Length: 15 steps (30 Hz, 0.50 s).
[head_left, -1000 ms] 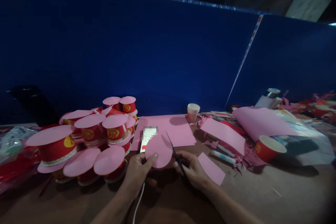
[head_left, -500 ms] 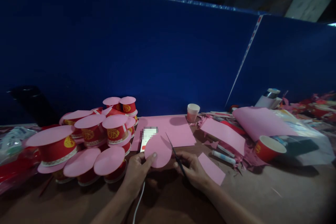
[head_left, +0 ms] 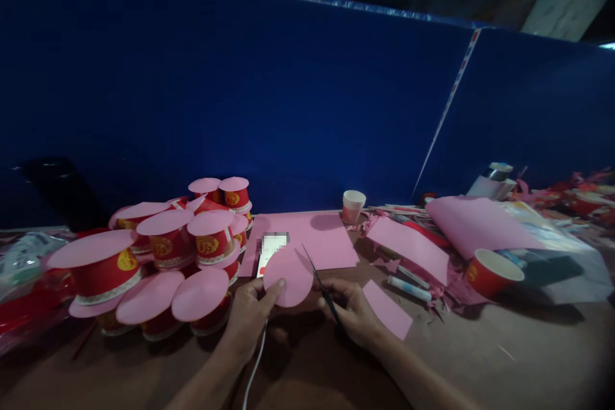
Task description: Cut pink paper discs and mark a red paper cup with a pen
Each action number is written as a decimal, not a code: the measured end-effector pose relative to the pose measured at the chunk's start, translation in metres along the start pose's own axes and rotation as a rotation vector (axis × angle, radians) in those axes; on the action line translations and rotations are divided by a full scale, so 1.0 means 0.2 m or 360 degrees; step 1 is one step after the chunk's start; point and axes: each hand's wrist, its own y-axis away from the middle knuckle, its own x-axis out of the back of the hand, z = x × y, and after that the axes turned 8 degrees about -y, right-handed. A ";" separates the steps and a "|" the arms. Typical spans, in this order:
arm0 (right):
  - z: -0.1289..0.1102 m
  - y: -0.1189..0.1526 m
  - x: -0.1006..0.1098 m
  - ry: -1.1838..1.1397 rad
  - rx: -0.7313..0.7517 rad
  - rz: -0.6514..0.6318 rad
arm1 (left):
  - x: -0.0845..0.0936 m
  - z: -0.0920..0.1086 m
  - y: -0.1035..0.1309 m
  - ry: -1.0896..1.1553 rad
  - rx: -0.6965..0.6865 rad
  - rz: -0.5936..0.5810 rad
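Note:
Between thumb and fingers, my left hand (head_left: 254,314) pinches the lower left edge of a round pink paper disc (head_left: 291,274). My right hand (head_left: 353,309) is wrapped round a pair of dark scissors (head_left: 327,296), whose blade points up and left beside the disc's right edge. Behind the disc lies a phone (head_left: 271,252) with a lit screen, partly covered by it. Phone and disc are in front of pink paper sheets (head_left: 321,240). A white cable (head_left: 254,368) runs down below my left hand.
Stacked red paper cups with pink disc tops (head_left: 166,237) crowd the left. A pale cup (head_left: 353,205) stands behind the sheets. At right are a pink offcut (head_left: 387,309), a marker (head_left: 409,288), a red cup (head_left: 494,272), a clear plastic bag (head_left: 571,269) and paper scraps. A blue partition (head_left: 288,96) closes the back.
The paper disc and my left thumb have shifted very slightly to the left. The scissors and my right hand look almost the same.

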 end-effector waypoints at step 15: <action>0.00 0.00 0.00 0.0045 -0.0035 0.0028 | 0.02 -0.02 -0.01 -0.0136 -0.0057 0.0052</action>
